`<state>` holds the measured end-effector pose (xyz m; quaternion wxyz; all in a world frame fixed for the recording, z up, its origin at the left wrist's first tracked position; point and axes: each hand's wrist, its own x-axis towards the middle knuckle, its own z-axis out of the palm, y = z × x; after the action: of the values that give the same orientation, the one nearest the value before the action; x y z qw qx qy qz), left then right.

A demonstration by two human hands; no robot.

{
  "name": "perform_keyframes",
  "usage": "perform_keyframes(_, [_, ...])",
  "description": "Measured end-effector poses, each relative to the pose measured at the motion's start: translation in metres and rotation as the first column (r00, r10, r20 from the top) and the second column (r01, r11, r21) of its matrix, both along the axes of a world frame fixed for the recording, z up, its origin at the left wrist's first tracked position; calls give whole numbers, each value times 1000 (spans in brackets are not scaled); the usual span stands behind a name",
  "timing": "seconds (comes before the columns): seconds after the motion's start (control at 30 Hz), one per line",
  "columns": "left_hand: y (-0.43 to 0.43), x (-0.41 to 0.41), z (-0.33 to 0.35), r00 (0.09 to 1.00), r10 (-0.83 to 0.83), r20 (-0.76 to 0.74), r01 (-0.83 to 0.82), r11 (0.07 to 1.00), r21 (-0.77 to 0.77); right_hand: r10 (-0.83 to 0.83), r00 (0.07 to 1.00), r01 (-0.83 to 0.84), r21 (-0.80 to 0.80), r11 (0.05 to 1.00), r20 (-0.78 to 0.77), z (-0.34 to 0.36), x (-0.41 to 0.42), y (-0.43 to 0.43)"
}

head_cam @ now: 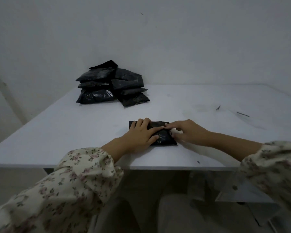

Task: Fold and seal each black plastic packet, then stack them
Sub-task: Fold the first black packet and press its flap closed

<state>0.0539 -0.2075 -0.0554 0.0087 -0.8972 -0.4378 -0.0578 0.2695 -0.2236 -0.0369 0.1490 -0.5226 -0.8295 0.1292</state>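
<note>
Both arms are stretched forward and angled inward, the forearms bared beyond the left sleeve [74, 174] and the right sleeve [275, 157], which are gathered short of the wrists. The left hand [142, 132] is laid palm down, its fingers spread nearly straight and pressed flat on the black packet [165, 140], the thumb angled toward the right. The right hand [186, 132] is held with knuckles raised. Its fingers are arched, the tips set on the packet's top beside the left fingertips, and the thumb is placed against the packet's right end.
</note>
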Motion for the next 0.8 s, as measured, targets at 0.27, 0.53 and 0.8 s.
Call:
perform_keyframes(0.27, [-30,15,3,995,-93,21,94,994,-46,-14,981,-22,-182,983,-192,15,22,-26])
perform_keyframes(0.53, [-35,27,-5,998,-68,-14,69,997,45,-84,995,87,-88,992,45,4,39,-26])
perform_keyframes(0.8, [-34,27,-7,996,-61,-58,66,995,80,12,996,-1,-134,991,86,13,41,-27])
